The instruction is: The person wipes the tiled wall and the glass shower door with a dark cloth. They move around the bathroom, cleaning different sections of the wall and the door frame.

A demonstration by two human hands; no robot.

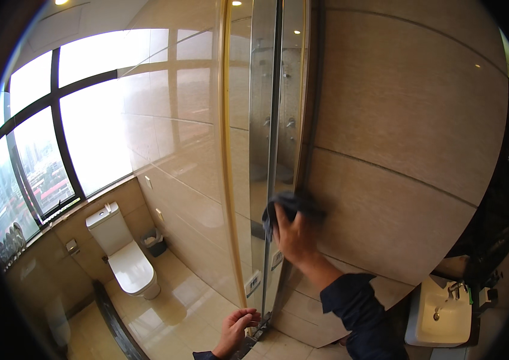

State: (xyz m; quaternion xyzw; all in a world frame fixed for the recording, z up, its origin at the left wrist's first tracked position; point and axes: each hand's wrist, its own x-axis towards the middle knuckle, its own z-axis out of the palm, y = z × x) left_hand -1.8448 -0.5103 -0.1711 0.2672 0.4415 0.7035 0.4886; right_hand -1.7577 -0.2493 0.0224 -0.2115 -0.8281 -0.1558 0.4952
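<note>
My right hand (pixel 295 240) presses a dark cloth (pixel 293 206) against the tall metal door frame (pixel 273 138) beside the tiled wall. The cloth is bunched under my fingers and partly blurred. Lower down, my left hand (pixel 237 332) is at the foot of the gold-edged glass panel (pixel 228 150), its fingers curled closed. Whether those fingers grip anything cannot be made out. A white label (pixel 254 283) is stuck low on the glass, just above my left hand.
A white toilet (pixel 131 267) stands at the left under the large window (pixel 95 132), with a small dark bin (pixel 154 243) beside it. A dark raised sill (pixel 116 321) crosses the floor. At the lower right is a white washbasin (pixel 440 318) with a chrome tap (pixel 455 290).
</note>
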